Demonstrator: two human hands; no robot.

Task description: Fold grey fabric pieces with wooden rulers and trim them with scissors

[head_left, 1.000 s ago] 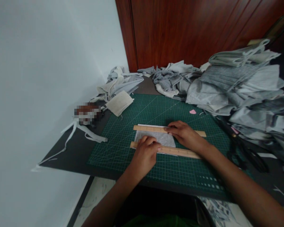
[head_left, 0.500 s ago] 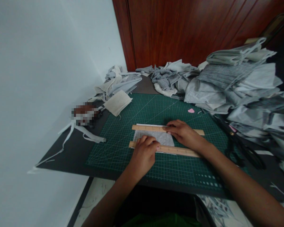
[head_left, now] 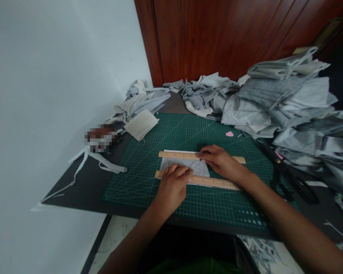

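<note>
A piece of grey cloth point(head_left: 194, 164) lies flat on the green cutting mat point(head_left: 185, 129). Two wooden rulers cross it, roughly parallel: the far ruler point(head_left: 178, 155) along its upper edge and the near ruler point(head_left: 214, 182) along its lower edge. My left hand point(head_left: 173, 186) has its fingers bent over the near ruler, closed on it near its left end. On the far ruler, the thumb and fingertips of my right hand point(head_left: 218, 161) are drawn together and press at about its middle. Part of each ruler is hidden under my hands and right forearm.
Black scissors point(head_left: 291, 177) lie right of the mat. Fabric heaps point(head_left: 286, 91) rise at the back right, with more cloth point(head_left: 143, 101) at the back left. A cream cloth piece point(head_left: 142, 125) and a pink scrap point(head_left: 230, 134) rest on the mat. A wall point(head_left: 60, 95) borders the left.
The view has shifted very slightly. Both hands, the rulers and the cloth keep their places relative to each other.
</note>
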